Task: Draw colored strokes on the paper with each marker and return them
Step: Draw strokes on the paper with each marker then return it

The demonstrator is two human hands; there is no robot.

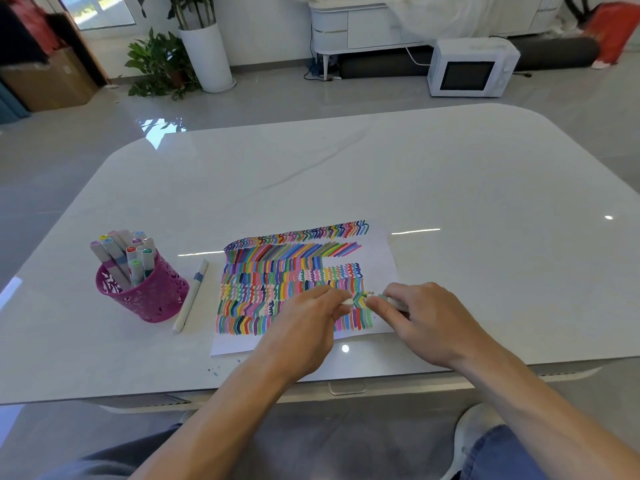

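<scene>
2 hands, both over the near-right part of the paper. Left hand: thumb and fingers pinch a white cap. Right hand: fingers pinch the green marker, held low and just above the sheet, tip pointing left toward the cap. The tip and cap look just apart, though I cannot tell for certain.
1 sheet, about 7 rows of coloured strokes.
1 pink cup on the left of the surface, holding roughly 10 markers; they overlap, so the exact count is unclear.
1 loose marker lies flat between cup and paper.
</scene>
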